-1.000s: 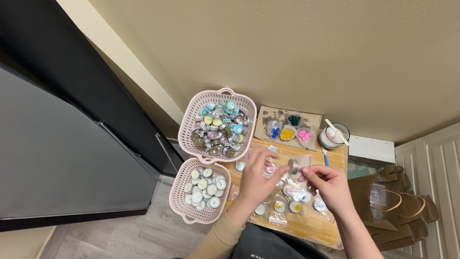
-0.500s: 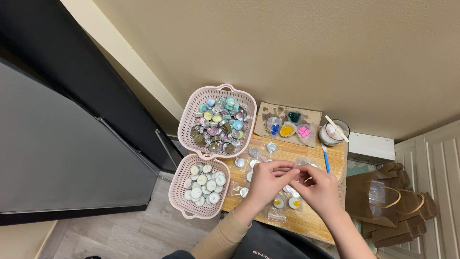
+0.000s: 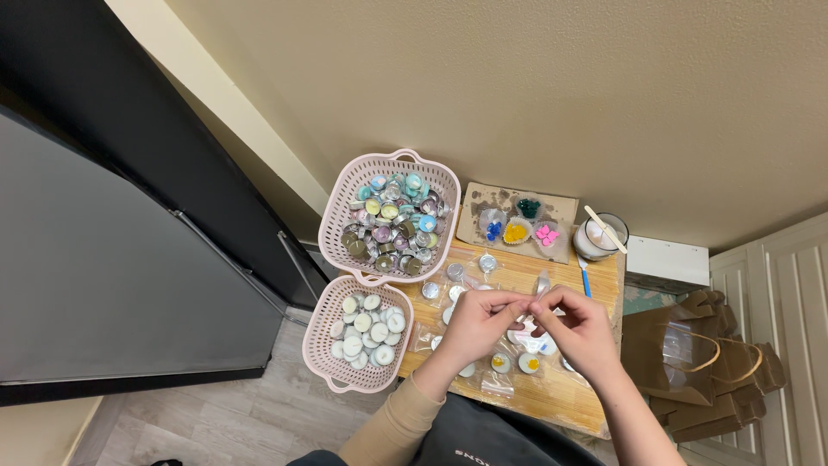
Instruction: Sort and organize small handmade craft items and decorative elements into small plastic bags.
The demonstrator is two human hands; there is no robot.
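Over the middle of the wooden bench, the left hand and right hand meet, fingertips of both pinched together on a small clear bag rising just above them. More clear packets with small candles lie on the bench under the hands. Left of the bench stand two pink baskets, near its edge. Brown paper bags crowd the bench's right edge.

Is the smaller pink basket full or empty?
Partly full: the smaller pink basket holds one layer of white tealight candles, its far end bare.
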